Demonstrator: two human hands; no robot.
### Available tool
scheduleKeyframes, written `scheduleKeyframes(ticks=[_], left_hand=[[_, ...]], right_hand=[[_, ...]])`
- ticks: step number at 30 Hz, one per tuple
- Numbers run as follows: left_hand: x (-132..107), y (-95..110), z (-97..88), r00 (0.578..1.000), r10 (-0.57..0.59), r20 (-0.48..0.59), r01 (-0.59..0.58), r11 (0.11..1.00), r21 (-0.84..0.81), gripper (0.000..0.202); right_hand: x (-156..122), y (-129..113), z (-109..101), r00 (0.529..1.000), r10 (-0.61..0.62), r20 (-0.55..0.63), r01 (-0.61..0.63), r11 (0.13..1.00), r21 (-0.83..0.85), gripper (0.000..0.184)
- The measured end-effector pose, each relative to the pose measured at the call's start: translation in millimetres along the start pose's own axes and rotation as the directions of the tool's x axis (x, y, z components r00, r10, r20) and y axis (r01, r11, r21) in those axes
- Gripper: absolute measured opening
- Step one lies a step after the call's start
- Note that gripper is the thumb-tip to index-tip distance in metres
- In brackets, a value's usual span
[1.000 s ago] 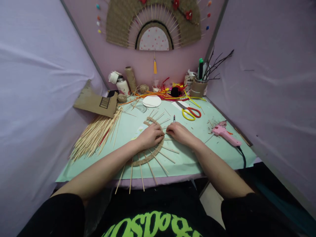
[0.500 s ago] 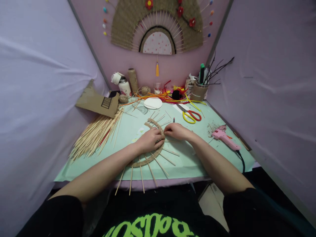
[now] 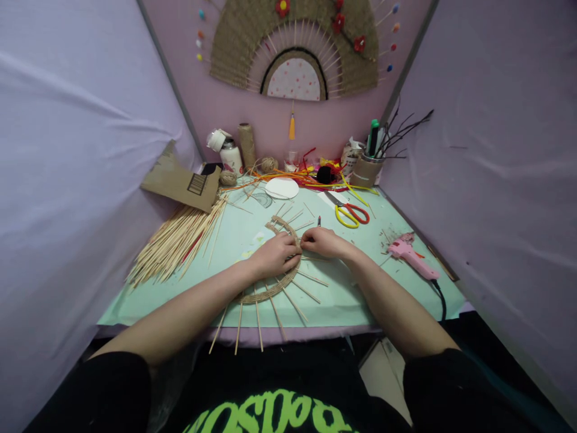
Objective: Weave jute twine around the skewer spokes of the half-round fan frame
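A curved band woven of brown twine (image 3: 264,296) lies on the pale green tabletop, with thin wooden sticks (image 3: 259,328) fanning outward from it. My left hand (image 3: 277,254) rests over the band's right part, its fingers curled around the edge. Just to the right, my right hand (image 3: 325,242) is closed in a pinch at the band's outer edge, the fingertips meeting close to the left ones. Whatever sits between the right fingertips is too small to make out. The left palm hides part of the band. A dark-tipped pen-like thing (image 3: 319,221) pokes up behind my right hand.
Loose sticks (image 3: 175,243) are piled at left beside a cardboard piece (image 3: 183,183). Scissors (image 3: 349,213) and a pink glue gun (image 3: 412,255) lie at right. A white disc (image 3: 282,188), twine balls, a bottle (image 3: 231,157) and a pen holder (image 3: 366,171) stand farther back.
Both hands stay at the same spot on the band, with hardly any finger movement. The whole view has shifted slightly.
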State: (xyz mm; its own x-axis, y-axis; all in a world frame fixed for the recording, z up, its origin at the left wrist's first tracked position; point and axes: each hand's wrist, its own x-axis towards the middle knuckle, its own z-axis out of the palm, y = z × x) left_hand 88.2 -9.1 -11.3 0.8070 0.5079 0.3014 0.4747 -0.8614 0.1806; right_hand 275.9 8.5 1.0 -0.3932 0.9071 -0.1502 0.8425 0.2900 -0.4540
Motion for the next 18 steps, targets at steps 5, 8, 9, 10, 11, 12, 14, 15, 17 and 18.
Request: scheduleKeyframes(ticks=[5, 8, 9, 10, 11, 12, 14, 15, 17, 18], left_hand=[[-1.4, -1.7, 1.2, 1.000, -0.009, -0.018, 0.008, 1.000, -0.025, 0.025], [-2.1, -2.8, 1.8, 0.998, -0.042, -0.037, 0.041, 0.998, -0.041, 0.023], [-2.2, -3.0, 1.9, 0.998, -0.055, -0.043, 0.053, 0.997, -0.047, 0.022], [-2.2, -3.2, 2.1, 0.997, -0.067, -0.046, 0.064, 0.997, -0.053, 0.022], [-2.2, -3.3, 2.2, 0.996, -0.074, -0.048, 0.071, 0.996, -0.058, 0.021], [-2.1, -3.4, 2.3, 0.996, -0.077, -0.051, 0.073, 0.996, -0.060, 0.021], [-1.9, -3.5, 2.4, 0.996, -0.070, -0.054, 0.067, 0.996, -0.056, 0.021], [-1.7, -3.6, 2.4, 0.996, -0.065, -0.055, 0.062, 0.997, -0.052, 0.020], [-1.4, -3.6, 2.2, 0.997, -0.059, -0.053, 0.057, 0.997, -0.043, 0.020], [-1.2, -3.5, 2.0, 0.997, -0.060, -0.052, 0.058, 0.998, -0.040, 0.021]], right_hand=[[1.5, 0.8, 4.8, 1.000, -0.003, -0.026, 0.002, 0.999, -0.032, 0.016], [1.4, 0.7, 6.5, 0.999, -0.017, -0.028, 0.016, 0.999, -0.039, 0.016], [1.2, 0.6, 7.1, 0.999, -0.022, -0.031, 0.021, 0.999, -0.043, 0.016], [1.1, 0.5, 7.9, 0.999, -0.027, -0.036, 0.025, 0.998, -0.050, 0.015], [0.9, 0.3, 8.7, 0.999, -0.032, -0.042, 0.030, 0.998, -0.059, 0.015], [0.7, 0.1, 9.7, 0.998, -0.038, -0.047, 0.035, 0.997, -0.070, 0.014], [0.2, -0.4, 11.8, 0.997, -0.049, -0.058, 0.043, 0.994, -0.096, 0.014], [-0.1, -0.7, 13.0, 0.996, -0.055, -0.064, 0.048, 0.993, -0.108, 0.015], [-0.6, -1.1, 15.4, 0.994, -0.067, -0.081, 0.056, 0.990, -0.129, 0.016], [-0.9, -1.1, 16.6, 0.993, -0.073, -0.091, 0.060, 0.989, -0.138, 0.016]])
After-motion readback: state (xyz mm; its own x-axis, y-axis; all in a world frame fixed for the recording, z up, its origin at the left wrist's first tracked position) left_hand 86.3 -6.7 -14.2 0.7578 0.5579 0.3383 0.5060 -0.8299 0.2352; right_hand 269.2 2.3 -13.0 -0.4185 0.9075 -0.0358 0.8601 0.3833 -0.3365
